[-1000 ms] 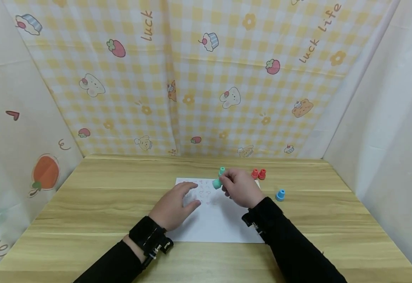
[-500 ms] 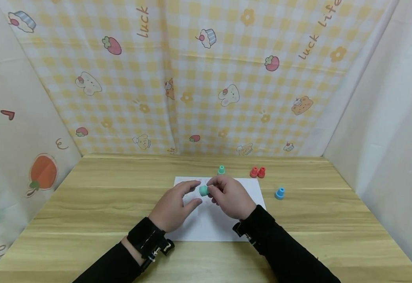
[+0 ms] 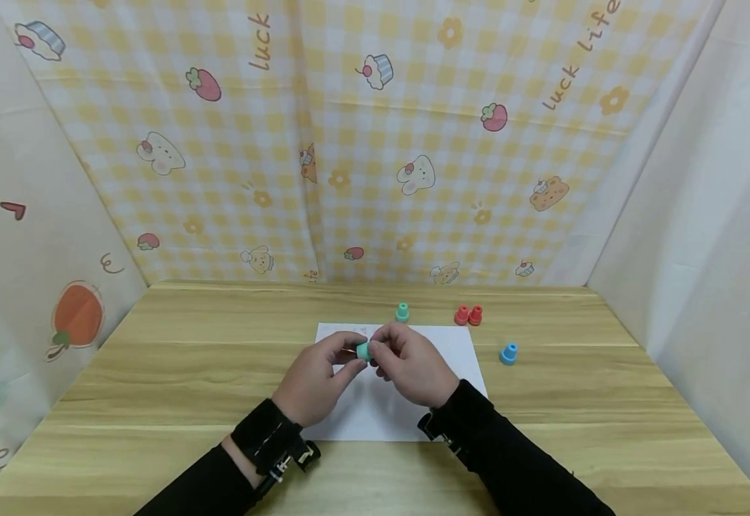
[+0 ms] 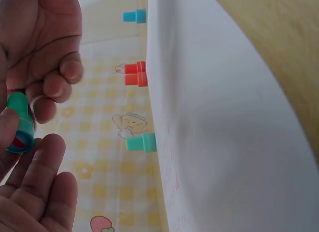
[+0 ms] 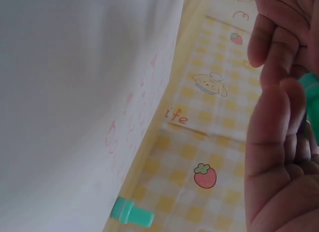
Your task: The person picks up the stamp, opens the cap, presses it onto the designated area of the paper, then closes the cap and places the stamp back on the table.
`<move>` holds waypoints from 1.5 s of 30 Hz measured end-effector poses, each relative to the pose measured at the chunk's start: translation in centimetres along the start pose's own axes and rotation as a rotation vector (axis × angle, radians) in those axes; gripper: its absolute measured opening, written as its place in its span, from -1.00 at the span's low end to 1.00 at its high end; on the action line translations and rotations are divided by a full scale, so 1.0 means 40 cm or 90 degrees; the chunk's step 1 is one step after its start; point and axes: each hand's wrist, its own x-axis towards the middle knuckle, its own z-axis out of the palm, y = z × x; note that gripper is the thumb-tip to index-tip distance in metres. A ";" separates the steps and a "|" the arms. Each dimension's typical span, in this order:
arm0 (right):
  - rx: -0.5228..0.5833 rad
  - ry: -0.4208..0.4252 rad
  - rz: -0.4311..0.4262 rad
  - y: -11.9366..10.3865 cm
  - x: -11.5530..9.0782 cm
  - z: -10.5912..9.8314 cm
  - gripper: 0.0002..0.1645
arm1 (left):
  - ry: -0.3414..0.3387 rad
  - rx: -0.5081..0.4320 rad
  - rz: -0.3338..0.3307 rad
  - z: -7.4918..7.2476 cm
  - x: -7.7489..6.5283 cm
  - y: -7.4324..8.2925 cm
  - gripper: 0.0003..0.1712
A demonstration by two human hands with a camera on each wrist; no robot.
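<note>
A small green toy stamp (image 3: 363, 351) is held sideways over the paper, its wide end turned toward my left hand. My right hand (image 3: 413, 364) pinches its narrow end between thumb and forefinger. The thumb and forefinger of my left hand (image 3: 313, 376) close in on the wide end from either side. In the left wrist view a dark rim with red inside shows at the wide end of this stamp (image 4: 21, 127). Below lies a white sheet of paper (image 3: 394, 416) with faint red marks (image 5: 112, 134), partly covered by both hands.
Another green stamp (image 3: 402, 312) stands just behind the paper's far edge. Two red stamps (image 3: 468, 315) stand side by side to its right, and a blue stamp (image 3: 508, 353) stands farther right on the wooden table (image 3: 220, 315). A checked cloth (image 3: 375, 143) hangs behind.
My right hand has carried the green stamp left, from the far part of the paper to between my left thumb and forefinger. My left hand has barely moved; its fingers draw closer together.
</note>
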 end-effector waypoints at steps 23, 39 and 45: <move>-0.004 -0.034 -0.006 -0.001 -0.002 0.009 -0.77 | -0.026 -0.100 -0.013 -0.006 0.000 -0.005 -0.84; 0.026 -0.063 -0.014 0.010 0.000 0.008 -0.76 | -0.046 -0.125 -0.028 -0.015 0.001 -0.010 -0.88; 0.027 -0.062 -0.013 0.011 0.003 0.008 -0.77 | -0.040 -0.118 -0.038 -0.013 0.002 -0.009 -0.90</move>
